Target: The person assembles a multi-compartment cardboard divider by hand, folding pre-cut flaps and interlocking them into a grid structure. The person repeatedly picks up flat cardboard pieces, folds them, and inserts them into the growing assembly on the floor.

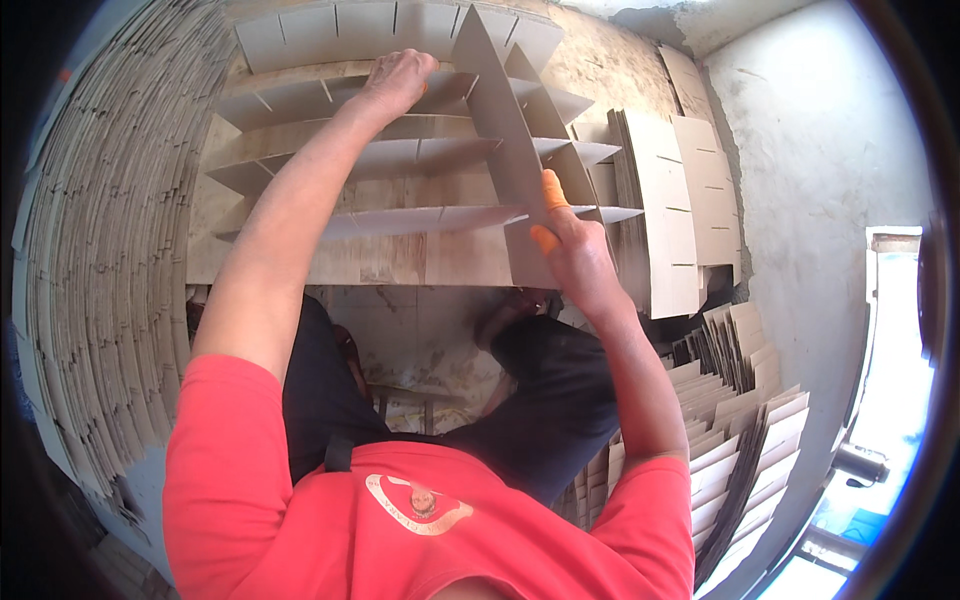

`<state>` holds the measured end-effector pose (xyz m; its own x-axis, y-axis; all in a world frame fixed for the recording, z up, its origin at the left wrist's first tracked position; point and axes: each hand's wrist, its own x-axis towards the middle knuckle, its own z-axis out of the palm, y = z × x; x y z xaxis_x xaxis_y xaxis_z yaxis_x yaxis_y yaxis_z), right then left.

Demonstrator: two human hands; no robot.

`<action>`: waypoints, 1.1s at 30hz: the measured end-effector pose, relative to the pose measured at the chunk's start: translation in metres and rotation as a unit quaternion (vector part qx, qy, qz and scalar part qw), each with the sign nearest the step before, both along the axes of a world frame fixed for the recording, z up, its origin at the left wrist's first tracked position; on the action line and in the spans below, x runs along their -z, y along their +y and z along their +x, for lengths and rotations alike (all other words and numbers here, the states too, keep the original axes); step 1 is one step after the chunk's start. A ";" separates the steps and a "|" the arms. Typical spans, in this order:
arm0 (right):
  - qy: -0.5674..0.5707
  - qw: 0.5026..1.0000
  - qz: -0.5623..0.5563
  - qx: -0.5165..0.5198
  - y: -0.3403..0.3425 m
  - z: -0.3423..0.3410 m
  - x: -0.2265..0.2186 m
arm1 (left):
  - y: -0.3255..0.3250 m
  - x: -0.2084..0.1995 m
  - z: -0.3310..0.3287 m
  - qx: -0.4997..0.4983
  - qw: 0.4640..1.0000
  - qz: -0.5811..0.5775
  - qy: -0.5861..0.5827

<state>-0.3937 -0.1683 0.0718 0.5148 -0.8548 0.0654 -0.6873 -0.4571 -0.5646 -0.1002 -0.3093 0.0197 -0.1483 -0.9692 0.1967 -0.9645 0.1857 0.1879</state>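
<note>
Several long slotted cardboard strips stand on edge from left to right on the wooden table, roughly parallel. A cardboard cross strip is set over them near their right ends, tilted, and another cross strip stands just right of it. My right hand, with orange covers on thumb and finger, grips the near end of the first cross strip. My left hand reaches to the far long strip, its fingers closed on the top edge, left of the cross strip; the fingertips are mostly hidden.
A slotted cardboard piece stands at the table's far side. Stacked slotted strips lean at the table's right. Tall cardboard piles fill the left, and more strips stand low at the right, beside the wall.
</note>
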 end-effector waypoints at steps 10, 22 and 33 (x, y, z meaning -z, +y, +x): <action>-0.006 1.000 -0.021 0.003 -0.003 0.007 0.007 | 0.011 -0.005 0.006 0.133 0.973 -0.171 0.078; -0.011 1.000 -0.024 0.013 0.001 0.007 0.002 | 0.060 -0.010 -0.034 0.164 0.986 -0.013 0.006; 0.026 1.000 -0.011 -0.011 -0.005 0.008 0.015 | 0.061 -0.009 -0.033 0.185 0.976 0.020 0.113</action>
<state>-0.3856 -0.1736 0.0566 0.5374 -0.8414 0.0569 -0.7051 -0.4854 -0.5169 -0.1334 -0.2481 0.0284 -0.4475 -0.8649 0.2273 -0.7659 0.5019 0.4018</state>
